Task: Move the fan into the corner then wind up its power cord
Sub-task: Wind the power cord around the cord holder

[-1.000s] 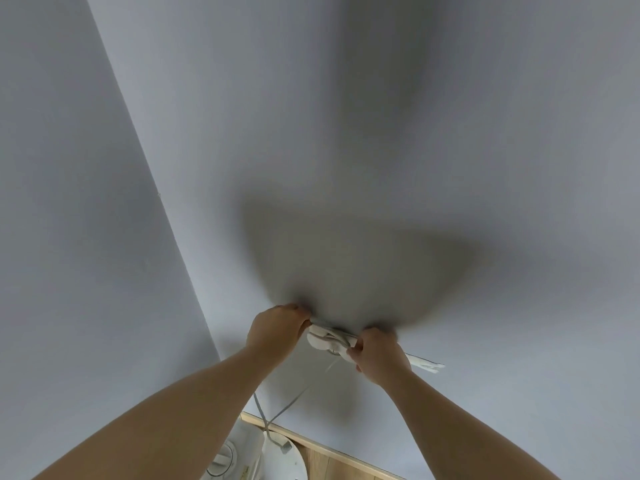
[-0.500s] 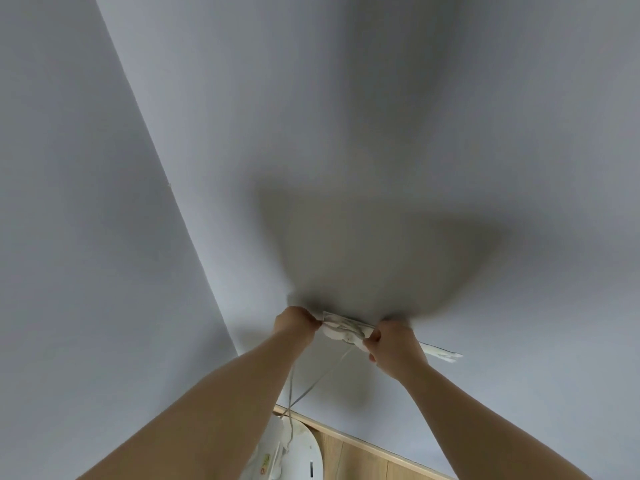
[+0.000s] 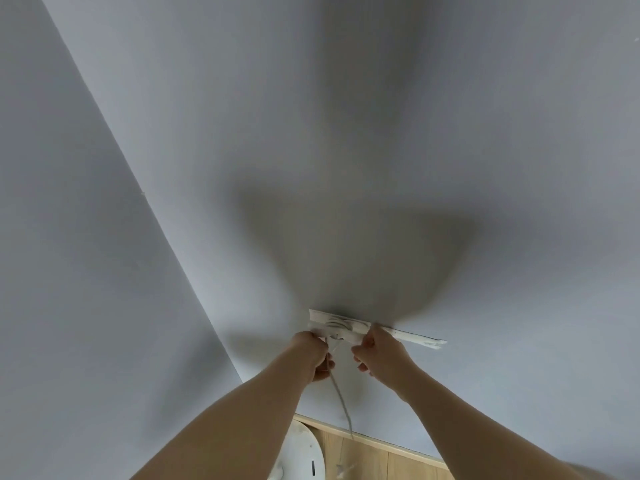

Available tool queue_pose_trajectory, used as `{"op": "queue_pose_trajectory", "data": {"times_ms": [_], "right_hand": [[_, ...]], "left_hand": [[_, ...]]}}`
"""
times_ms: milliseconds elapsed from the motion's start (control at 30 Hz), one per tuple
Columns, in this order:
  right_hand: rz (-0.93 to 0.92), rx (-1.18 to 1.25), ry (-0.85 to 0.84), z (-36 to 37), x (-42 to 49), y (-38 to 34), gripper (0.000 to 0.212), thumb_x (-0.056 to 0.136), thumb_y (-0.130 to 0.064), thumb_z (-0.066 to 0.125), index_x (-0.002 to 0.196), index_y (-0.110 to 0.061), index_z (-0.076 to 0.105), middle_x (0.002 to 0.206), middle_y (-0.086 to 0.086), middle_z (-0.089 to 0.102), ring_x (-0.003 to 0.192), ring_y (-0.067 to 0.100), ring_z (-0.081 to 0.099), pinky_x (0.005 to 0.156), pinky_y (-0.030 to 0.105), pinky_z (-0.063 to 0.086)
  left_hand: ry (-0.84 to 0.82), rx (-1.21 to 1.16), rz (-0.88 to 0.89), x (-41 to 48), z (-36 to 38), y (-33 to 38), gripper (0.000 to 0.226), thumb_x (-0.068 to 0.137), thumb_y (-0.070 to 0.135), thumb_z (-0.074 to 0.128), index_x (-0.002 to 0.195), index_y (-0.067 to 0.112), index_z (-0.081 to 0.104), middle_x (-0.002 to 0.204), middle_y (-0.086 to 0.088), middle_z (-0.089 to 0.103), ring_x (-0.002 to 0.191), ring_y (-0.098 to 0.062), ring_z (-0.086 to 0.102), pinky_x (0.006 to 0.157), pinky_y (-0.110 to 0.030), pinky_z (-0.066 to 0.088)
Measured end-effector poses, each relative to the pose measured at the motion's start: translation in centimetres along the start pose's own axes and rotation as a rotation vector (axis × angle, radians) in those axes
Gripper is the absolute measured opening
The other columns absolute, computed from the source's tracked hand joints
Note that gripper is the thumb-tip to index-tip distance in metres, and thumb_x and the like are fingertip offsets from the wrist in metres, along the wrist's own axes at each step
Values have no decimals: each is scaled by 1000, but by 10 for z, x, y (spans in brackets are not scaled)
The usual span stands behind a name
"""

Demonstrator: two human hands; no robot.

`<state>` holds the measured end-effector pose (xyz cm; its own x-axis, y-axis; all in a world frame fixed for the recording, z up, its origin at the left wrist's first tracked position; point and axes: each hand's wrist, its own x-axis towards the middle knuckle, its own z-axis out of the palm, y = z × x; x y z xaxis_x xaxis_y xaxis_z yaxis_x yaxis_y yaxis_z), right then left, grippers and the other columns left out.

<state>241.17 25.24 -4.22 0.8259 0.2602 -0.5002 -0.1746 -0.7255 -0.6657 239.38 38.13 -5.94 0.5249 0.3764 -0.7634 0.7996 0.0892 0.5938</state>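
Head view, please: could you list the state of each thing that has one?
Power cord: partly wound on the bar, a length hanging down toward the floor.
White bar: held up near the wall, wraps near its left end.
Left hand: closed on the cord.
Right hand: gripping the bar.
Fan base: on the floor by the wall.

Matt painted wall [image 3: 346,133]; wood-grain floor [image 3: 374,459]; plastic fan base [image 3: 301,452].

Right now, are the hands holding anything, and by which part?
The left hand grips the white power cord where it hangs below the wound coils. The right hand pinches the flat white piece beside those coils.
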Motion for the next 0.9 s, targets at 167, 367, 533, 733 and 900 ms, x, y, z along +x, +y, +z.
{"op": "queue_pose_trajectory", "data": {"times_ms": [167,367,533,733,900], "right_hand": [[89,-62,-243,6,-4,3,42,96,-11,47,138,-11,41,133,11,50,111,20,49,94,27,40],[112,-79,-331,8,-12,8,22,100,-15,34,98,-12,56,74,-4,55,66,8,51,66,18,40],[179,-153,-187,0,-9,12,43,98,-33,44,61,-12,52,55,0,45,46,11,41,50,19,37],[209,-312,-61,-9,-15,18,56,95,-50,38,55,-13,48,53,-4,46,47,11,39,57,20,38],[256,-353,-28,-4,-3,21,34,97,-37,39,79,-12,53,65,-1,50,52,12,44,58,23,41]], "left_hand": [[-38,-128,-32,-6,7,0,25,100,1,33,86,-1,54,69,-11,57,59,-18,59,47,-26,53],[-88,-119,-14,-15,5,3,25,98,0,32,86,0,55,69,-12,60,60,-18,59,52,-26,54],[-108,-2,21,-21,2,5,17,98,8,41,86,6,52,80,-6,56,69,-14,56,65,-24,50],[-87,67,63,-23,-11,7,11,96,8,43,104,6,51,81,-3,55,67,-12,55,64,-22,49],[-65,118,124,-20,-25,8,15,96,11,44,108,7,51,94,-4,60,70,-11,56,79,-27,45]]}}
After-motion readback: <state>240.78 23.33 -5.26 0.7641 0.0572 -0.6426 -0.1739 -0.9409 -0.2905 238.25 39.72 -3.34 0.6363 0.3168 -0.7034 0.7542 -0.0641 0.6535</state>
